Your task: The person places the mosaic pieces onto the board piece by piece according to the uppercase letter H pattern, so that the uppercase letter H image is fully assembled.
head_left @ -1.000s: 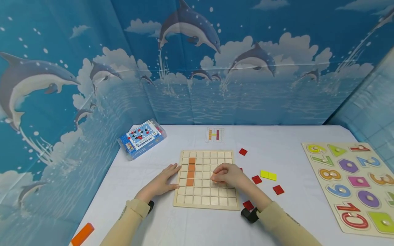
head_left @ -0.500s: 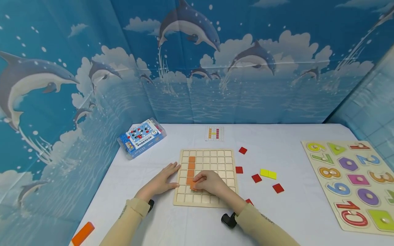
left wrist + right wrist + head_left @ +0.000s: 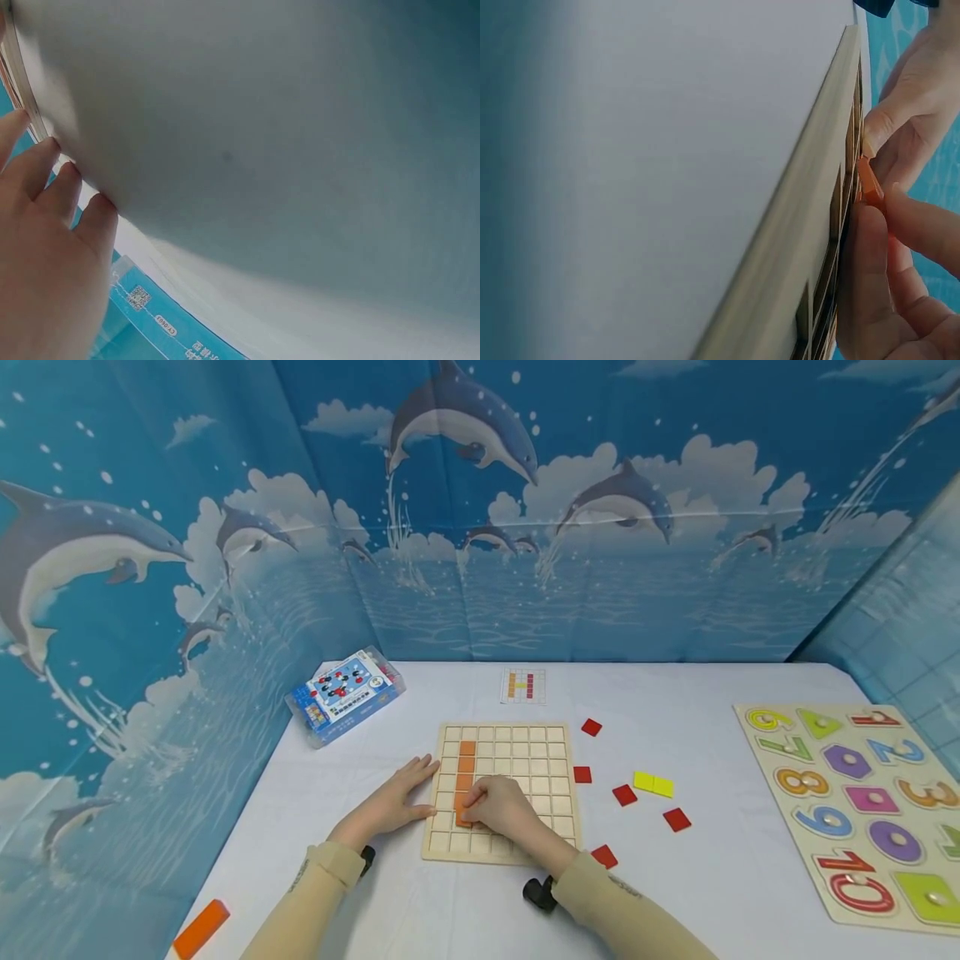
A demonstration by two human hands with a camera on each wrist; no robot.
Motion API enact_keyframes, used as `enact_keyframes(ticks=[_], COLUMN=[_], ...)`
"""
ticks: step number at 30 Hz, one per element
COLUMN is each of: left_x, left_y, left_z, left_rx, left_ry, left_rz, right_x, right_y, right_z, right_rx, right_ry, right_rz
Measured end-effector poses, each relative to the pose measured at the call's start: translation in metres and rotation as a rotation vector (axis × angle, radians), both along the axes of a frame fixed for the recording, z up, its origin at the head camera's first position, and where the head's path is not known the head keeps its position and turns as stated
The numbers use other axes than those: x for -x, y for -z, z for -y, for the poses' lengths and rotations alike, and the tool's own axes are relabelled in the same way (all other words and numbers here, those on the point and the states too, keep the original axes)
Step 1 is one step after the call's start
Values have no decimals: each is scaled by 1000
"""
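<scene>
A wooden grid board (image 3: 521, 752) lies flat on the white table, with a column of orange square tiles (image 3: 467, 765) in its left part. My right hand (image 3: 504, 810) pinches another orange tile (image 3: 871, 182) between thumb and forefinger, tilted over the board in the right wrist view. From the head view, that tile is at the lower end of the column, partly hidden by the fingertips. My left hand (image 3: 393, 802) rests at the board's left edge, its fingers extended and spread.
Several red tiles (image 3: 624, 795) and a pair of yellow tiles (image 3: 653, 783) lie right of the board. Behind it is a small pattern card (image 3: 523, 686). A blue box (image 3: 345, 696), an orange block (image 3: 201, 929) and a number puzzle board (image 3: 858, 818) stand farther out.
My right hand has carried the orange tile leftward across the board to the column's lower end, where the tile now lines up more closely. The left hand has stayed in place.
</scene>
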State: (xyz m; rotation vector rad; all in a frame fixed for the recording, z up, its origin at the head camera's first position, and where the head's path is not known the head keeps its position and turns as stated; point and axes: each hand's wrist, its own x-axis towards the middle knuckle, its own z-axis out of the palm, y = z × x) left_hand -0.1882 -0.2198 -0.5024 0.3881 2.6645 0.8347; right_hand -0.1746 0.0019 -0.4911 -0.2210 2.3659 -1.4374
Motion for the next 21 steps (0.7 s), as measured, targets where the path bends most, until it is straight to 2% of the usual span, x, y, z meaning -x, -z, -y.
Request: enact_keyframes(ticks=[7, 12, 18, 21], left_x=[-1, -1, 0, -1], left_y=[-2, -2, -2, -2], left_z=[-1, -1, -1, -1], left_rx=[-1, -8, -13, -13], left_ry=[7, 3, 9, 3], left_rz=[-7, -2, 2, 1], right_x=[0, -2, -5, -6], right_y=[3, 2, 1, -2], right_z=[6, 9, 12, 10], right_rx=[-103, -156, -197, -187], right_ry=[-61, -81, -102, -106], right_rz=[-109, -149, -219, -218])
